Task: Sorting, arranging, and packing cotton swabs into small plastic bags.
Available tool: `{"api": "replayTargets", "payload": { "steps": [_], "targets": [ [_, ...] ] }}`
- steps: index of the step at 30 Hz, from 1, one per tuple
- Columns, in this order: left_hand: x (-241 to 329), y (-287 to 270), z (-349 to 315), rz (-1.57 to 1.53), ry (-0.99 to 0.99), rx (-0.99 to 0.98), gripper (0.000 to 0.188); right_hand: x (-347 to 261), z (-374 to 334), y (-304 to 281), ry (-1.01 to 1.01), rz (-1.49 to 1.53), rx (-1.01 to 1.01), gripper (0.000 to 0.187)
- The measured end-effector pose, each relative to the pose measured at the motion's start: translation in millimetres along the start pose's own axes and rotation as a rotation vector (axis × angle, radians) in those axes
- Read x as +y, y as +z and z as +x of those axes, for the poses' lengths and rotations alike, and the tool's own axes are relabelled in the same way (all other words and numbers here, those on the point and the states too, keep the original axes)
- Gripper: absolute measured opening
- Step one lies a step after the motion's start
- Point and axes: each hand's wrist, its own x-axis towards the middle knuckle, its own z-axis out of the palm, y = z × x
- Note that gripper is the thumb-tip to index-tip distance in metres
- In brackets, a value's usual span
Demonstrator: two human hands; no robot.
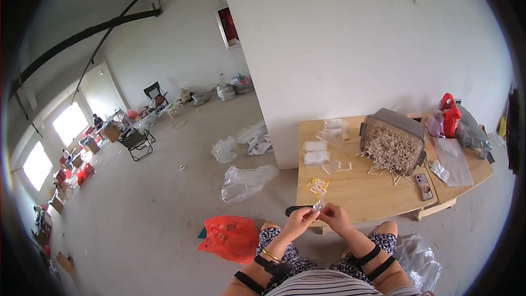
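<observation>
Transparent small plastic bag (318,205) points forward, its long axis leaning slightly right, pinched by fingers of the left hand (299,222) and right hand (336,218). Pale wooden counter (372,200) lies just beyond, bare wood running rightward from its near-left corner.

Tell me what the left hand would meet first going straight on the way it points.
Beyond the small clear bag it pinches, the left hand would probably meet the right hand first, though depth there is hard to judge.
</observation>
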Motion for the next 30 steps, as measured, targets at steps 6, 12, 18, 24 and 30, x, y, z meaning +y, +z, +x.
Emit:
{"api": "replayTargets", "payload": {
  "steps": [6, 12, 18, 24, 30],
  "targets": [
    [4, 0, 1, -0.074, -0.006, -0.059, 0.037, -5, -9, -10, -0.050, -0.038, 0.010, 0.024],
    [15, -23, -3, -0.084, 0.013, -0.019, 0.028, -46, 4, -10, -0.164, -0.203, -0.014, 0.030],
    [42, -37, 6, 0.613, 0.094, 0.040, 0.021, -61, 27, -17, -0.744, -1.125, 0.366, 0.007],
    [154, 2, 18, 0.190, 0.538, -0.132, 0.012, 39, 105, 70, -0.688, 1.051, -0.306, 0.014],
    [215, 67, 45, -0.051, 0.378, -0.791, 0.023, 28, 90, 66, -0.570, 1.641, -0.419, 0.016]
  ]
}}
